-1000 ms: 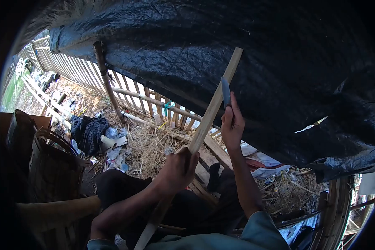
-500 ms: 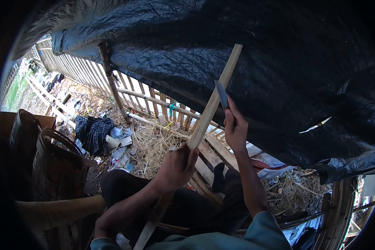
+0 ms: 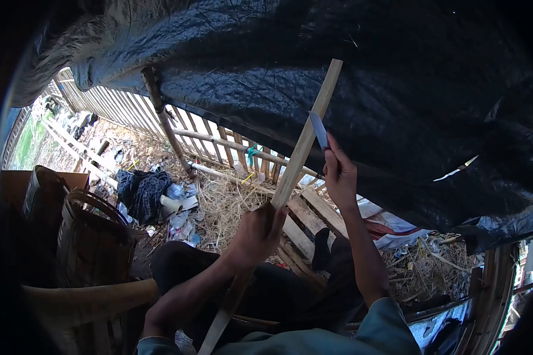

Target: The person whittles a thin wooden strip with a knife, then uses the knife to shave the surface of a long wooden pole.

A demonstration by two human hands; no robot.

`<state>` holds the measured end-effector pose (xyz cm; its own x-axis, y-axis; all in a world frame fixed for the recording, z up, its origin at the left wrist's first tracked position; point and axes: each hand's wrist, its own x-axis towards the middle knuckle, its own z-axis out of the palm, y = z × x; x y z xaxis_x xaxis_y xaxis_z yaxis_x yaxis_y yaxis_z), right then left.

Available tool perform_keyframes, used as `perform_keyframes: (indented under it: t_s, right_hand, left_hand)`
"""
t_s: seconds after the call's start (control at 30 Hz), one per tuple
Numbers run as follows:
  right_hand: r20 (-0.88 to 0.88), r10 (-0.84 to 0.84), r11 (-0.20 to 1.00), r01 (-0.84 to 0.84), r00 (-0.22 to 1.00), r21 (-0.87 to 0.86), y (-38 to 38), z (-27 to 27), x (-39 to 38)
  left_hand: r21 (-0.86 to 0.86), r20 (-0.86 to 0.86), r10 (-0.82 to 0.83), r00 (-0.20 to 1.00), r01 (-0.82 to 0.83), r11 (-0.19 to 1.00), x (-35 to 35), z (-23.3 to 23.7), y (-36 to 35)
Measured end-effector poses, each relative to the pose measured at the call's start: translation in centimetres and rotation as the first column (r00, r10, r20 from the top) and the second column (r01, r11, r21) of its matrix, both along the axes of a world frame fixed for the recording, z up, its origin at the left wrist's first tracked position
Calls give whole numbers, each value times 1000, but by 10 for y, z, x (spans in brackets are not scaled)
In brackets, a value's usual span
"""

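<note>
A long, pale strip that looks like bamboo or wood (image 3: 302, 148) slants up and away from my lap. My left hand (image 3: 256, 234) is closed round its lower middle, and its lower end runs down past my legs. In my right hand (image 3: 341, 177) is a knife (image 3: 318, 129), the fingers wrapped round its handle, which is hidden. The blade lies against the strip's right edge, in its upper half.
A black plastic sheet (image 3: 397, 106) hangs ahead. Woven baskets (image 3: 95, 242) stand at the left, near a thick bamboo pole (image 3: 95, 296). Beyond my knees are planks (image 3: 302, 222), straw (image 3: 225, 207), a dark cloth bundle (image 3: 142, 192) and a slatted bamboo fence (image 3: 112, 109).
The view has shifted slightly, so the surroundings sit a little further right and lower. Both hands keep their holds, and the blade remains at about the same place on the strip.
</note>
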<state>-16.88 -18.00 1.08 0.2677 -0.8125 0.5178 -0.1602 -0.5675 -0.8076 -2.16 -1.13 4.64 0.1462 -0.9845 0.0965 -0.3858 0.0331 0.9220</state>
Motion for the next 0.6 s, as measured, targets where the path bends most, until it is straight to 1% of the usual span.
perform_keyframes:
  t_s: [0.07,0.1,0.13,0.2,0.23,0.3,0.37,0.4,0.5,0.53,0.57,0.6]
  right_hand:
    - [-52,36,999,-38,998,-33,3,-1,-2]
    - [-69,61,997,-64,996,-50,6,-1,-1]
    - [-85,84,994,-89,993,-64,8,-2,0]
    - [11,31,997,-32,999,69,7,1,2]
    - [56,1,990,-9,998,138,5,2,3]
    - [11,-22,996,21,1000,82,6,3,7]
    - [-12,-12,999,13,1000,51,7,6,7]
    - [-7,6,999,-6,1000,48,9,11,7]
    - [25,7,1000,-8,1000,25,3,10,8]
    - [35,-2,1000,2,999,13,2,9,8]
    - [-3,-40,999,40,999,3,4,8,8]
    - [-21,-6,1000,6,1000,6,9,11,8]
  left_hand:
    - [-157,101,12,995,4,988,2,-20,-3]
    - [-237,153,22,988,15,971,3,-21,-5]
    - [-201,131,31,991,-4,980,3,-20,-5]
    - [-122,87,48,995,-37,992,2,-14,-3]
    - [-114,88,49,995,-39,993,2,-10,-3]
    - [-97,84,58,995,-50,994,0,-3,-5]
    - [-184,152,44,987,-15,983,3,-15,-6]
    - [-229,192,37,981,8,973,5,-12,-8]
    - [-12,70,66,995,-65,998,0,3,-7]
    - [-18,83,65,994,-64,998,1,3,-6]
    - [-26,90,68,994,-65,998,1,3,-6]
    - [-38,96,72,993,-68,997,0,2,-6]
